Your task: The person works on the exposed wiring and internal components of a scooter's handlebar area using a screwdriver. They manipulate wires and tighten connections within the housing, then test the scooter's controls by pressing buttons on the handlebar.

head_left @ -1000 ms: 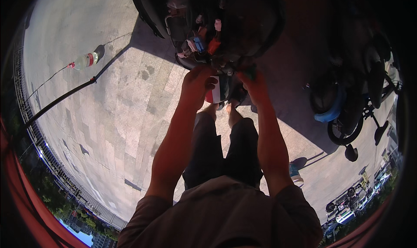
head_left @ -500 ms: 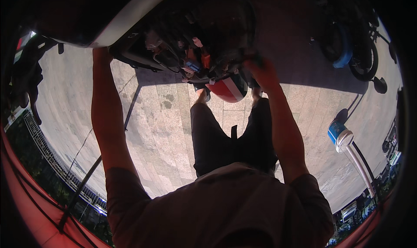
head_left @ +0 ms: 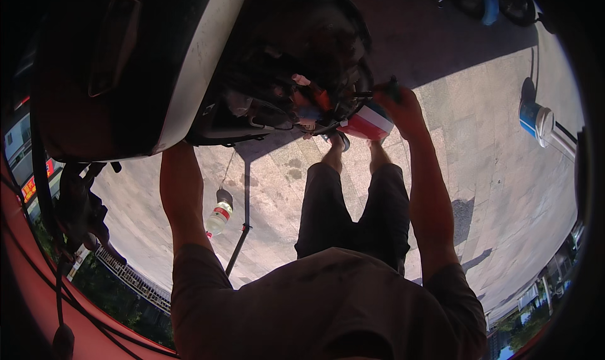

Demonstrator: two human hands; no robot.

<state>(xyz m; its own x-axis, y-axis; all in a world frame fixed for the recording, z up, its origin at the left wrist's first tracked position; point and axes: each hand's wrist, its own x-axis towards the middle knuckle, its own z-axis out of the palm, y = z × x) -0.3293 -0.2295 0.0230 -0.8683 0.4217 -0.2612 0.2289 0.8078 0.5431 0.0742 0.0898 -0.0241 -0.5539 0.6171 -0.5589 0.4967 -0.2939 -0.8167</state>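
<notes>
In the shade at the top, a dark vehicle body with a white-edged panel (head_left: 201, 63) lies open, showing wiring with an orange connector (head_left: 320, 98) and a pink connector (head_left: 301, 79). My left forearm (head_left: 183, 186) reaches up under the panel's lower edge, which hides the fingers of that hand. My right hand (head_left: 403, 113) is closed at the right side of the exposed parts, around what looks like a tool with a dark green handle (head_left: 394, 89); its exact kind is too dark to tell. Just below, a rounded red-and-white piece (head_left: 368, 124) sits above my feet.
A clear bottle with a red label (head_left: 218, 214) stands on the paving (head_left: 271, 183), left of my legs. A blue-and-white bucket (head_left: 535, 121) is far right. At the upper right is a bicycle-like vehicle with a blue part (head_left: 488, 5). Dark cables hang at the left edge.
The view has shifted, so the vehicle body fills more of the left and the bottle now shows. Both arms still reach into the vehicle; the green handle now shows at my right hand.
</notes>
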